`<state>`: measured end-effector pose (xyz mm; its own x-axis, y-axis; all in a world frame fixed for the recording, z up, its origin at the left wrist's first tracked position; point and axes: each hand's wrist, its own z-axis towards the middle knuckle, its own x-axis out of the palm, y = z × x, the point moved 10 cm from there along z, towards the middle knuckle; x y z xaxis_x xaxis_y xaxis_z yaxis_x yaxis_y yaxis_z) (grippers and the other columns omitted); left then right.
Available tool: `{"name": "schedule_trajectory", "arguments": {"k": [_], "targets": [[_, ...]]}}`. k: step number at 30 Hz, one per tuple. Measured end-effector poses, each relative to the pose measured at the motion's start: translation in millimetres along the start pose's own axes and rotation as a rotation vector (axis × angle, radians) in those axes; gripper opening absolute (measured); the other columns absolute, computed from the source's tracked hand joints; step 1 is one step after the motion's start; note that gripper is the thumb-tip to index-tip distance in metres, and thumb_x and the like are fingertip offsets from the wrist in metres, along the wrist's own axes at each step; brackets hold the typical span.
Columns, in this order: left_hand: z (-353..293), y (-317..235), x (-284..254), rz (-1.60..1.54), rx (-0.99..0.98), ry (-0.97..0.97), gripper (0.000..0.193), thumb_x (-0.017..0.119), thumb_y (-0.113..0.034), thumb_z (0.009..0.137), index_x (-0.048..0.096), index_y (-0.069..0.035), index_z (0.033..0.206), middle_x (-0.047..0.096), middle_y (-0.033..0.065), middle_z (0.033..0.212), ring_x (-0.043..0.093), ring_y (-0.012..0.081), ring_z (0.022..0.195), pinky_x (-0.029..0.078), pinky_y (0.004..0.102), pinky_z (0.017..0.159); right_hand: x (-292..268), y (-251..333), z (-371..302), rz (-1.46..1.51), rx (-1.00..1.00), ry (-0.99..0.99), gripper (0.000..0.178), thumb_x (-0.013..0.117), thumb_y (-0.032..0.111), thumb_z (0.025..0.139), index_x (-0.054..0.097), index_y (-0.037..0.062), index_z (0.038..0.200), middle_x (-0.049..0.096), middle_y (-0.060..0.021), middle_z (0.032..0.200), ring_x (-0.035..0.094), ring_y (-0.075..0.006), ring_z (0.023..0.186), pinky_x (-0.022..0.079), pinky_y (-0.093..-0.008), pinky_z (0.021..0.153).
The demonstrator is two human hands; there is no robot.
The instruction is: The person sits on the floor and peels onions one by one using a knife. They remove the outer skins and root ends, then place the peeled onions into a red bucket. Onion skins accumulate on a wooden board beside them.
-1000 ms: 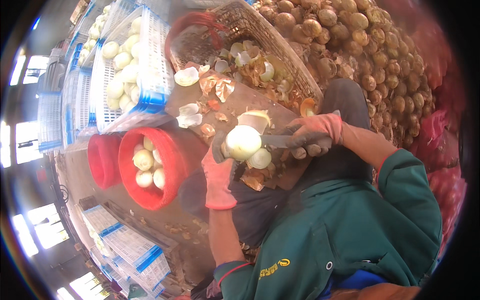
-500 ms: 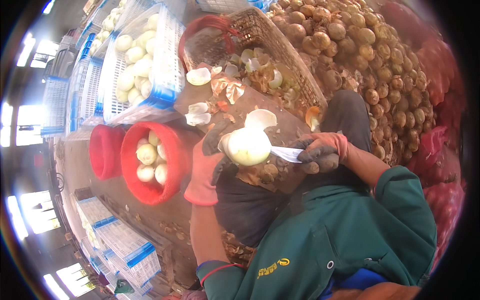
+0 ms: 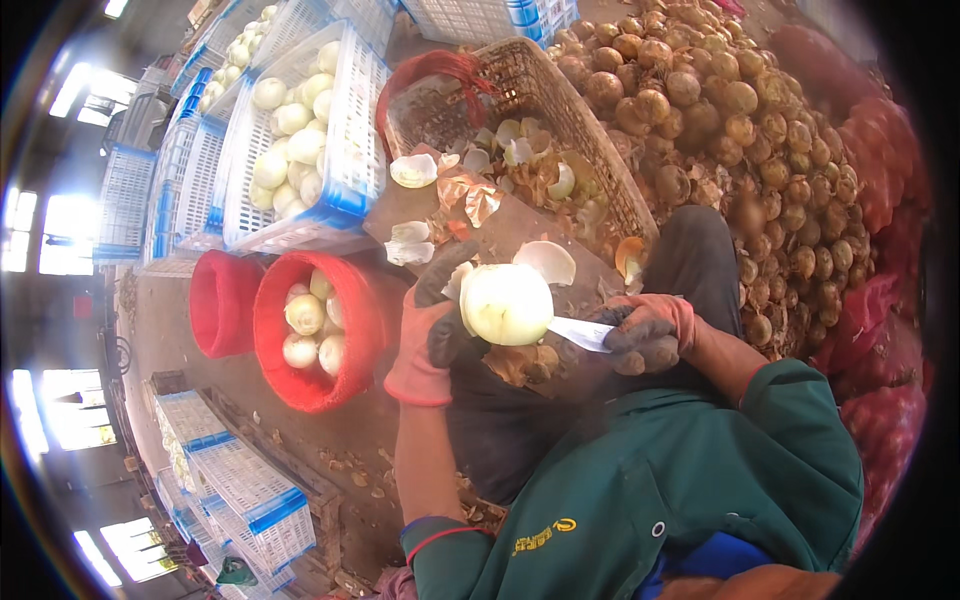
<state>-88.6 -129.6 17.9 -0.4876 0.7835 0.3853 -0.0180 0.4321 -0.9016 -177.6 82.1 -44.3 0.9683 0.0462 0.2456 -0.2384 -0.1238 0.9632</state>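
Note:
My left hand, in a pink glove with dark grey fingers, is closed around a large peeled onion. The onion is pale white-green, with a loose bit of skin by my fingers. My right hand, gloved alike, grips a knife; its pale blade points left and its tip meets the onion's right side. Behind the onion, a curved piece of white onion layer rests on the board. Brown skins lie just below the onion, above my lap.
Ahead stands a dirty plastic basket holding peelings. A heap of unpeeled onions spreads at the right, beside red mesh sacks. At the left are a red tub of peeled onions, another red tub, and white-blue crates.
The onion and both hands appear slightly lower and to the right, while the surroundings have shifted in the view too. The knife tip stays at the onion's right side.

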Motion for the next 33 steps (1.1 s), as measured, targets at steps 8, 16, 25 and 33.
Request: {"name": "schedule_trajectory", "arguments": {"k": [8, 16, 25, 33], "targets": [[2, 10, -1, 0.205, -0.011, -0.037, 0.026, 0.067, -0.014, 0.083, 0.066, -0.001, 0.105, 0.06, 0.0126, 0.117, 0.061, 0.02, 0.105, 0.052, 0.0319, 0.086, -4, -31, -7, 0.099, 0.053, -0.001, 0.032, 0.073, 0.016, 0.076, 0.067, 0.0006, 0.104, 0.062, -0.014, 0.108, 0.061, -0.0265, 0.098, 0.049, -0.0338, 0.084], [-11, 6, -4, 0.331, 0.255, -0.173, 0.021, 0.071, -0.011, 0.081, 0.069, -0.004, 0.101, 0.062, 0.0108, 0.112, 0.061, 0.0215, 0.101, 0.051, 0.0334, 0.085, 41, 33, 14, 0.621, 0.264, 0.108, 0.022, 0.064, 0.013, 0.078, 0.058, -0.0067, 0.087, 0.052, -0.0075, 0.056, 0.048, -0.0155, 0.047, 0.036, -0.0291, 0.042], [-20, 19, 1, 0.338, 0.361, -0.335, 0.02, 0.076, -0.008, 0.075, 0.072, -0.004, 0.094, 0.069, 0.007, 0.099, 0.062, 0.0206, 0.099, 0.05, 0.0319, 0.084, 19, 15, 3, 0.566, 0.306, -0.031, 0.032, 0.068, 0.012, 0.078, 0.061, -0.0018, 0.106, 0.063, -0.0064, 0.085, 0.059, -0.0138, 0.075, 0.046, -0.0259, 0.067], [0, 62, 27, -0.628, 0.045, -0.131, 0.038, 0.065, -0.013, 0.086, 0.058, 0.001, 0.121, 0.062, 0.013, 0.117, 0.063, 0.0184, 0.099, 0.052, 0.0301, 0.084, 10, 8, 2, 0.462, 0.289, -0.073, 0.039, 0.069, 0.015, 0.077, 0.061, -0.0012, 0.111, 0.065, -0.0052, 0.093, 0.06, -0.0137, 0.082, 0.048, -0.0259, 0.075]]}}
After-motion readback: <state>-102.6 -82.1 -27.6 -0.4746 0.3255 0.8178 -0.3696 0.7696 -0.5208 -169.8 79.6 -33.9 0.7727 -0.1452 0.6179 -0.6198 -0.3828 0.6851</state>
